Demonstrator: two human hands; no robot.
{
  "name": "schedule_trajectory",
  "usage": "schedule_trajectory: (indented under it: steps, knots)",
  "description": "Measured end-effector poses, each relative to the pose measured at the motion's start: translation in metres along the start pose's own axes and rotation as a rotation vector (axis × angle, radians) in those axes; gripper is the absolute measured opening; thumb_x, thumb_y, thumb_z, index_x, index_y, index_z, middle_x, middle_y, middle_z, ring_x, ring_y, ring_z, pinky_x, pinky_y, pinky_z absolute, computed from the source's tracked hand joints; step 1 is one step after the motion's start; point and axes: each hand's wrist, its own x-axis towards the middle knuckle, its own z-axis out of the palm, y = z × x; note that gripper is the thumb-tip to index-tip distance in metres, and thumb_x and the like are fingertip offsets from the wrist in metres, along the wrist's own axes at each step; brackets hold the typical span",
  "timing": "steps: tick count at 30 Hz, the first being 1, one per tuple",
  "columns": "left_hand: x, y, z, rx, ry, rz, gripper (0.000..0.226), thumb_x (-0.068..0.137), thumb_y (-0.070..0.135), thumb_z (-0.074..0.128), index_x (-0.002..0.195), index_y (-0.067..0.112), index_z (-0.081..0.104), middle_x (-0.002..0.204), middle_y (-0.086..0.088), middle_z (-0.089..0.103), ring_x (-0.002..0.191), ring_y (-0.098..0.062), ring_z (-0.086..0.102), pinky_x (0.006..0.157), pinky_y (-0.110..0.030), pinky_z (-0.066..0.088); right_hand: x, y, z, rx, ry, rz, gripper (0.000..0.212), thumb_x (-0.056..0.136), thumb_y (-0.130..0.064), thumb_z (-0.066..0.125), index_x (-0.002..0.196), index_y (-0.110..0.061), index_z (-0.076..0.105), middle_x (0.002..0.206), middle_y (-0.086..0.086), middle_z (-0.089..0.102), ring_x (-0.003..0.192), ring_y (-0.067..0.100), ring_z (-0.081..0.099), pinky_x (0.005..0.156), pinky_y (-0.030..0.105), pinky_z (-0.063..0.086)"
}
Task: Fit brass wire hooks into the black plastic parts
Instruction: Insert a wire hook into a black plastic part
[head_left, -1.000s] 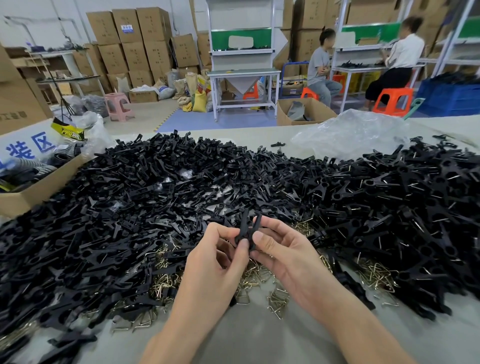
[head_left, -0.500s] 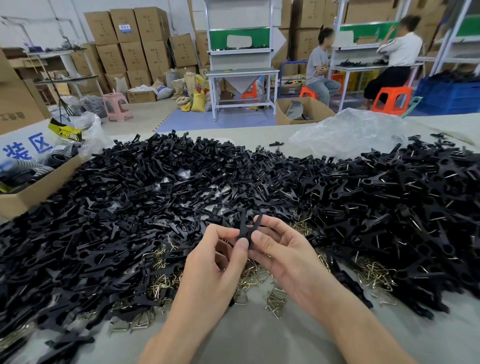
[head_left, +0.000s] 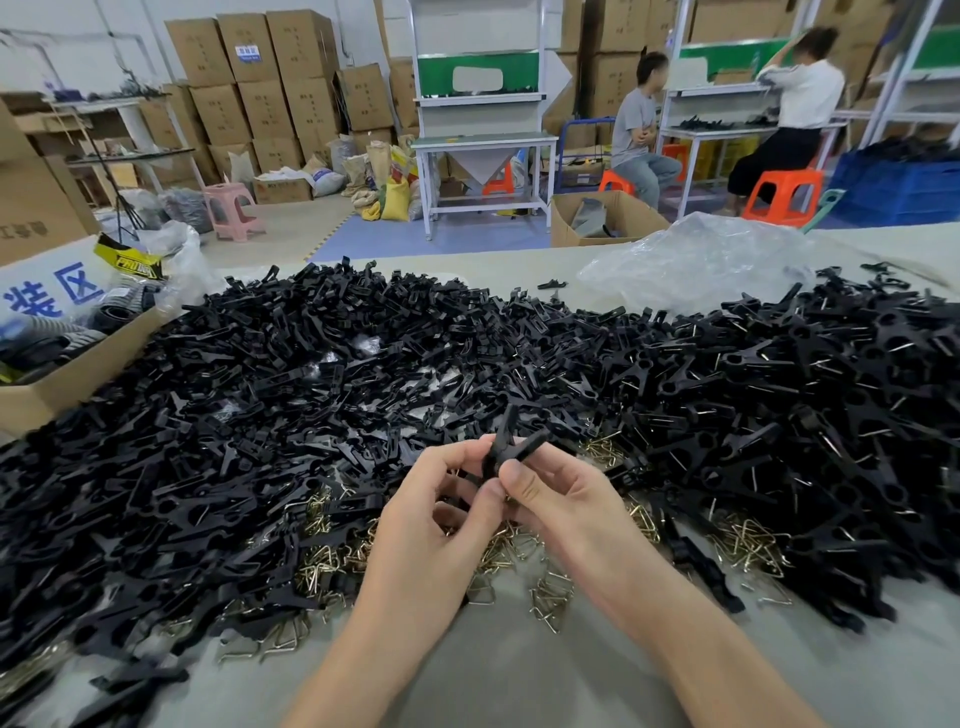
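On the grey surface (head_left: 519, 675) lies a big heap of black plastic parts (head_left: 260, 415). Shiny brass wire hooks (head_left: 748, 545) lie at the near side of the heap. One black part (head_left: 506, 444), with two arms spread apart, is held up above the hooks. The left hand (head_left: 431, 525) and the right hand (head_left: 566, 499) both pinch its lower end with curled fingers (head_left: 454, 460).

Functioning as a factory assembly workshop: stacking cardboard cartons (head_left: 249, 78) along the back wall, seating workers (head_left: 636, 124) on orange stools (head_left: 784, 192) at metal workbenches (head_left: 483, 141), heaping black plastic parts (head_left: 311, 389) across the table (head_left: 519, 680).
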Motion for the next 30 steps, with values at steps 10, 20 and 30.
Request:
schedule_trajectory:
  steps: [10,20,30]
  knots:
    - [0.003,-0.002,-0.002,-0.047,0.046,-0.036,0.028,0.095,0.016,0.067,0.101,0.044,0.066,0.088,0.012,0.073,0.072,-0.003,0.065,0.065,-0.013,0.049,-0.001,-0.012,-0.007,-0.089,-0.021,0.049,0.031,0.082,-0.037,0.077,0.111,-0.026,0.074,0.114,0.005,0.074,0.104,0.018,0.071,0.084,0.029,0.056]
    - [0.010,-0.009,-0.010,-0.122,0.223,-0.114,0.027,0.096,0.020,0.061,0.093,0.047,0.063,0.081,0.001,0.066,0.062,-0.007,0.056,0.059,-0.020,0.049,-0.029,0.002,-0.011,-1.561,-0.069,-0.036,0.039,0.093,-0.067,0.042,0.122,-0.044,0.055,0.111,-0.025,0.041,0.111,0.001,0.037,0.100,0.025,0.030]
    - [0.009,-0.012,-0.008,-0.069,0.231,-0.117,0.020,0.093,0.028,0.063,0.097,0.048,0.062,0.088,0.005,0.068,0.063,-0.001,0.057,0.062,-0.034,0.054,-0.028,0.006,-0.009,-1.448,-0.062,-0.121,0.011,0.098,-0.040,0.056,0.105,-0.044,0.049,0.095,-0.025,0.047,0.101,-0.005,0.037,0.094,0.018,0.030]
